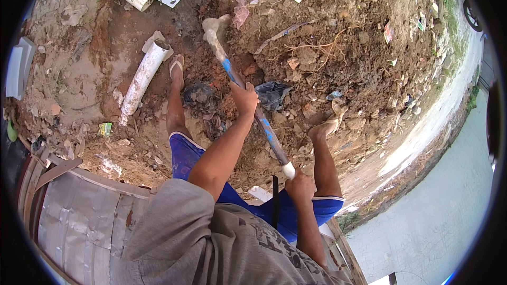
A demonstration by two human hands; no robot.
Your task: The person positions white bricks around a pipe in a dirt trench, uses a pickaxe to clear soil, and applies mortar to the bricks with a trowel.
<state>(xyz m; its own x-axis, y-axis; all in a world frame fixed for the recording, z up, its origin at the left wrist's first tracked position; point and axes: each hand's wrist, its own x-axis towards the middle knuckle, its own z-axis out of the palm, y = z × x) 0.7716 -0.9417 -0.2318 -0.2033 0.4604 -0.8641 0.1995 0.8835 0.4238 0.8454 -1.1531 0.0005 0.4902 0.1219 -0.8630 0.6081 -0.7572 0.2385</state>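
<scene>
Wide Grip, Tight Left Side

The person's left hand (245, 100) and right hand (300, 186) each have fingers wrapped closed around the long-handled tool (268, 131), mid-shaft and near its white end. Its head (215, 27) points to eleven o'clock. Keeping that spread grip should steady it, well clear of the sandalled left foot (178, 72). A pipe (143, 80) crowds ten o'clock, a wall (430, 195) bounds four; loose soil (343, 74) leaves room at two.

Hands (245, 99) grip a blue-marked tool handle (271, 134) (soil (364, 74) beneath).
</scene>
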